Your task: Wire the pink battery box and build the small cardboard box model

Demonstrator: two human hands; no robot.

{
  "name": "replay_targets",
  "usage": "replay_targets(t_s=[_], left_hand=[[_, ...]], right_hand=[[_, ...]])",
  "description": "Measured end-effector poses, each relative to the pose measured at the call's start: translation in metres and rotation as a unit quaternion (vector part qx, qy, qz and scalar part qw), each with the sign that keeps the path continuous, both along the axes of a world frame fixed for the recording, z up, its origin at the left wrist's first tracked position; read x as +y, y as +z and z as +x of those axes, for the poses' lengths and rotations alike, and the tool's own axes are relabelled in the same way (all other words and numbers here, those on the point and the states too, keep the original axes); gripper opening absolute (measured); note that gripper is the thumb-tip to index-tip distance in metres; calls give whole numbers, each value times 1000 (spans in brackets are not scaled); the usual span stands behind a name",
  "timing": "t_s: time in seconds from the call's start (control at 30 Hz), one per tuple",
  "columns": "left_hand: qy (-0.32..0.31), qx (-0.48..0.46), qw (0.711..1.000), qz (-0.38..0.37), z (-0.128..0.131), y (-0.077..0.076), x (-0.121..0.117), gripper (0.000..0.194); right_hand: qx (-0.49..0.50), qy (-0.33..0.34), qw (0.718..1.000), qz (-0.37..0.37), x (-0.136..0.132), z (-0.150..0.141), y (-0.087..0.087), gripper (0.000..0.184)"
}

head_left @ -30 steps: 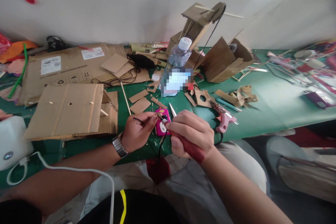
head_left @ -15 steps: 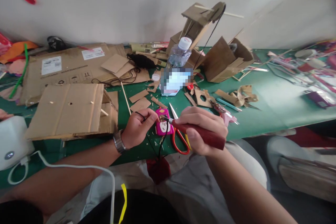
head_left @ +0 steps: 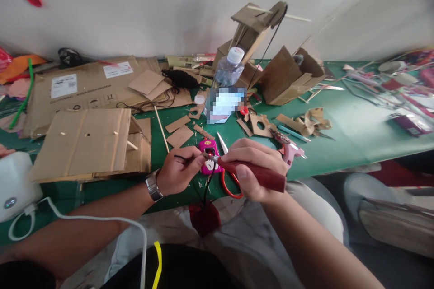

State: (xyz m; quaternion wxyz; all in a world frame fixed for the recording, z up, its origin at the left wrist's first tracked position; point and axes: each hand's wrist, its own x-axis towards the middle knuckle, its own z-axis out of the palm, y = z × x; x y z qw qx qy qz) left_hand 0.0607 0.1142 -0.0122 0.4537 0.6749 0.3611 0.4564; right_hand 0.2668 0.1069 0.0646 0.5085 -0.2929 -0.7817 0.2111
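My left hand [head_left: 179,170] pinches a small brown piece [head_left: 205,156] between thumb and forefinger. A black cord [head_left: 180,157] sticks out from between its fingers. In my right hand [head_left: 256,160] is an awl with a dark red wooden handle [head_left: 267,177] and a metal collar; its tip meets the brown piece at my left fingertips. Beneath the tip lies a pink and white power socket [head_left: 207,145] with a red light. Partly behind my right hand are red-handled scissors [head_left: 226,188], blades pointing away. A pink glue gun [head_left: 289,146] rests to the right.
A cardboard structure [head_left: 84,144] stands at left, with a flattened carton [head_left: 84,83] behind. A bottle [head_left: 230,67], a phone-like blurred item [head_left: 224,104] and a cardboard box [head_left: 285,76] occupy the back. A white cable [head_left: 101,218] crosses over my left forearm.
My right hand drew the awl back to the right, uncovering the scissors, then brought its tip left again to the brown piece. My left hand keeps its pinch.
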Motion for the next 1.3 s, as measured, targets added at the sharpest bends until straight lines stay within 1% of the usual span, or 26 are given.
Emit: replay_targets(t_s=[0.1,0.23,0.3,0.43,0.5,0.57,0.63,0.7,0.87,1.03,1.17,1.3], left_hand=[[18,6,1000,21,-1,-1,-2,29],[31,3,999,22,0,-1,0,29],[34,-9,999,4,1,-2,1,32],[37,-52,996,-66,4,-8,3,38],[27,-69,993,-95,4,-11,3,39],[14,-82,990,-116,4,-12,3,41],[0,-94,987,-130,4,-11,2,44],[-13,-110,984,-139,5,-9,1,45],[-37,-138,977,-160,6,-10,-1,46],[-74,-155,966,-191,4,-12,0,49],[-99,-151,963,-199,4,-9,3,49],[-106,-143,965,-191,4,-5,4,51]], right_hand=[[-1,-26,1000,-2,-3,-2,0,15],[-3,-39,999,6,-5,-2,-3,16],[12,-53,998,13,-7,-2,-5,20],[71,-64,995,26,-8,-3,-5,23],[74,-52,996,8,-8,-3,-4,19],[71,-40,996,-27,-6,-3,-3,15],[81,-31,994,-60,-5,-4,-2,14],[97,-28,992,-74,-4,-4,-3,15],[109,-14,990,-82,-5,-5,-5,13],[93,10,992,-82,-6,-7,-2,11],[83,20,993,-75,-6,-7,0,11],[82,17,994,-74,-6,-7,0,10]])
